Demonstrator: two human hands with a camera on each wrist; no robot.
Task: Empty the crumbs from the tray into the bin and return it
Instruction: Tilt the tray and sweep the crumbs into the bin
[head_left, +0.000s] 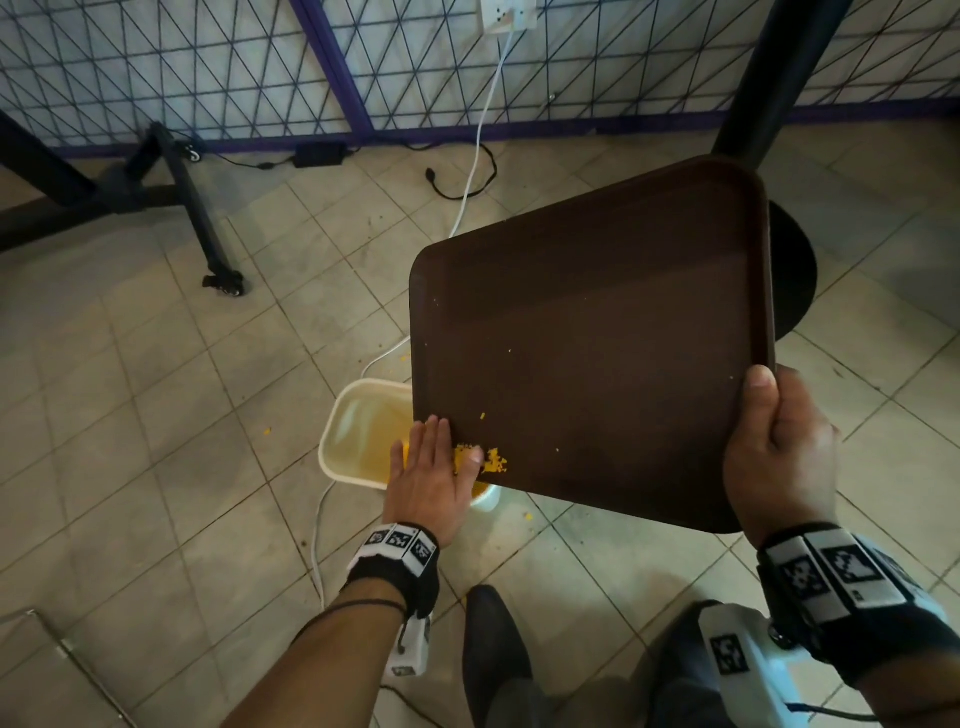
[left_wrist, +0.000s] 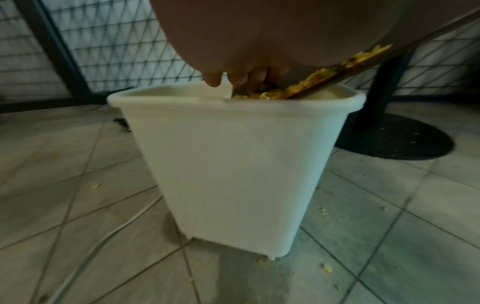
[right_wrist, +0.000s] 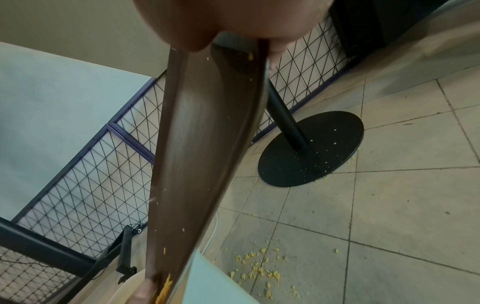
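1. Tray (head_left: 597, 332): dark brown, rectangular, rounded corners. Held in the air between the two hands, tilted so that its corner at the left hand is lowest, over the bin's opening.
2. Right hand (head_left: 779, 452): grips the near right corner of the tray, thumb curled over the rim on top, fingers below out of sight. Wrist band with black-and-white markers.
3. Left hand (head_left: 434, 467): flat, fingers straight and together, palm down on the tray's low corner; holds nothing. Its fingers (left_wrist: 235, 77) reach past the tray's edge above the bin's rim. Wrist band with markers.
4. Crumbs (head_left: 485, 460): yellow, heaped on the tray surface right against the left hand's thumb side; a few single specks farther up the tray toward the right hand.
5. Bin (left_wrist: 233, 164): white, roughly square, tapering downward, standing on the floor directly under the left hand. Yellow matter shows inside.
6. Floor (head_left: 156, 415): beige tiles. Stray crumbs lie scattered round the bin's foot and below the right hand.
7. Table pedestal (right_wrist: 311, 148): black post on a round black base, beyond the right hand, speckled with crumbs.
8. White cable (head_left: 483, 130): runs from a wall socket down past the bin, beyond and beneath the left hand.
9. Wire-grid fence (head_left: 182, 67): purple-framed, along the far wall.
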